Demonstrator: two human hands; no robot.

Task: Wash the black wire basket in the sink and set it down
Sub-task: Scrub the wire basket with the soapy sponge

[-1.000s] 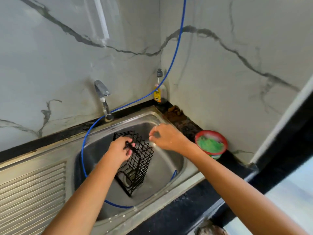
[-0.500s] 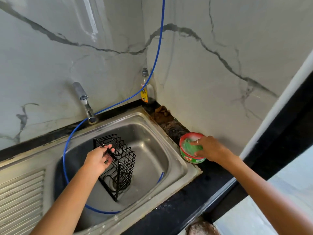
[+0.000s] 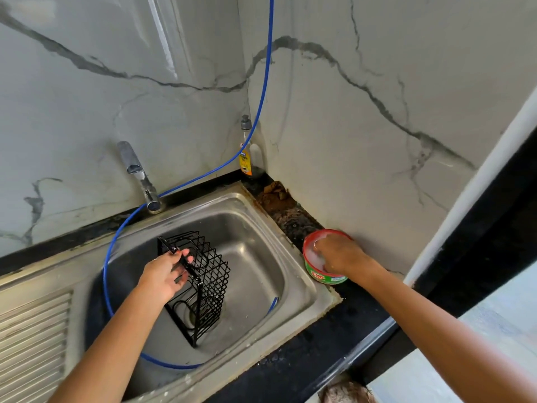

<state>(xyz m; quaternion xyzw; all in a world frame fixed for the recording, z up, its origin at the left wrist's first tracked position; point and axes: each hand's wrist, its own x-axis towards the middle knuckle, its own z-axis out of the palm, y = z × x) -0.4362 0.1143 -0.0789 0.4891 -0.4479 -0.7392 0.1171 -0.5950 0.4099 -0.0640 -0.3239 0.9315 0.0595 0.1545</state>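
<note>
Holding black wire basket (image 3: 203, 286) upright, left hand (image 3: 165, 276) grip at its rim

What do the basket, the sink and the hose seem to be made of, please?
Basket: thin metal wire with a black coating, judging by its open grid. Sink: probably stainless steel, a dull silver surface with soft reflections and some staining. Hose: likely flexible plastic, glossy blue, curving loosely into the sink.

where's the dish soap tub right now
In the head view the round dish soap tub sits on the black counter just right of the sink, against the marble wall, with the right hand dipping into it.
</note>
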